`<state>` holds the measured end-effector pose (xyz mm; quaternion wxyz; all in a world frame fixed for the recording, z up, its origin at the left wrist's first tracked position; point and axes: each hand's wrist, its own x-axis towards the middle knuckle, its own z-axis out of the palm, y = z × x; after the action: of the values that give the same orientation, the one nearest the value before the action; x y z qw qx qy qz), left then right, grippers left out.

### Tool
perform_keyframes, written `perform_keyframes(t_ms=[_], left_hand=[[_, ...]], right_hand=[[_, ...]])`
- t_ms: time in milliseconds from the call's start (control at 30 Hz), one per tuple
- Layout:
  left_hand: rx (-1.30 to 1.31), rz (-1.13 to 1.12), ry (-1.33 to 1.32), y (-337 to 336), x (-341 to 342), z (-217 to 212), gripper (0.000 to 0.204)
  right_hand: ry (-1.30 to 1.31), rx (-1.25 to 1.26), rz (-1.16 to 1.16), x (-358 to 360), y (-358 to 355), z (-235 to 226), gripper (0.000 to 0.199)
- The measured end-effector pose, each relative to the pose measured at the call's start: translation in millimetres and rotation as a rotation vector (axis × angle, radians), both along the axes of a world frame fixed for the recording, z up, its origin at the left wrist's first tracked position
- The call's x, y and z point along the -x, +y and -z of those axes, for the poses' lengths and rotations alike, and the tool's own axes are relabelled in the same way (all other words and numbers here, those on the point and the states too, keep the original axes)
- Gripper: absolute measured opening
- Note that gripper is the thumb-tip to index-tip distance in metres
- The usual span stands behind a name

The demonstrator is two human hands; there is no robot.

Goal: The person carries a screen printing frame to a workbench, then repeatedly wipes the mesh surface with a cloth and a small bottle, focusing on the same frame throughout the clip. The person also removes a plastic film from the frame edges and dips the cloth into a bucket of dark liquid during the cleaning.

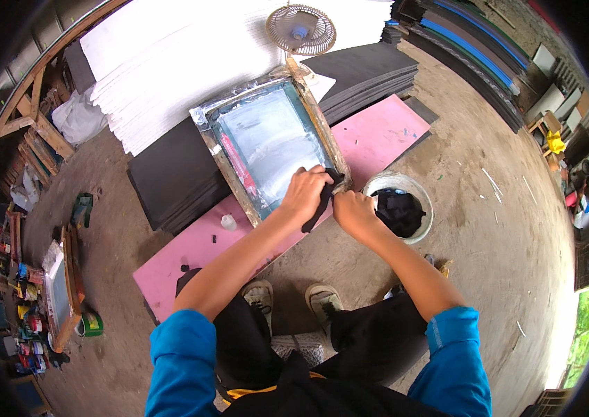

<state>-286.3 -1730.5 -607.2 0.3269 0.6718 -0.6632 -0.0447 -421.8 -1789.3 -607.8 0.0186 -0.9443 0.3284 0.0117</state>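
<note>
Black cloth [400,212] in white bucket [425,224]; both hands [329,201] gripping black rag [321,206].

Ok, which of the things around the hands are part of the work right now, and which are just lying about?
In use:
left hand and right hand, both gripping the black cloth
framed printing screen, its near corner under the cloth
pink board beneath it
white bucket with dark cloth inside

Lying about:
small fan
white sheet stack
dark sheet stack
second framed screen
</note>
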Motion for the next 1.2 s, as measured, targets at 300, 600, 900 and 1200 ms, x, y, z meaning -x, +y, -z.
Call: perform_keyframes(t_ms=[300, 600, 900, 1200], left_hand=[[0.026, 0.08, 0.2, -4, 15, 11, 0.036], [0.022, -0.071, 0.371, 10, -81, -36, 0.041], [-0.121, 0.336, 0.494, -43, -12, -37, 0.045], [0.128, 0.445, 0.585, -161, 98, 18, 0.023]], right_hand=[[-0.105, 0.135, -0.021, 7, -7, 29, 0.017], [0.271, -0.102, 0.348, 76, -52, 49, 0.03], [-0.937, -0.742, 0.285, 58, -89, -3, 0.03], [-1.203, -0.213, 0.832, 156, -151, 4, 0.016]])
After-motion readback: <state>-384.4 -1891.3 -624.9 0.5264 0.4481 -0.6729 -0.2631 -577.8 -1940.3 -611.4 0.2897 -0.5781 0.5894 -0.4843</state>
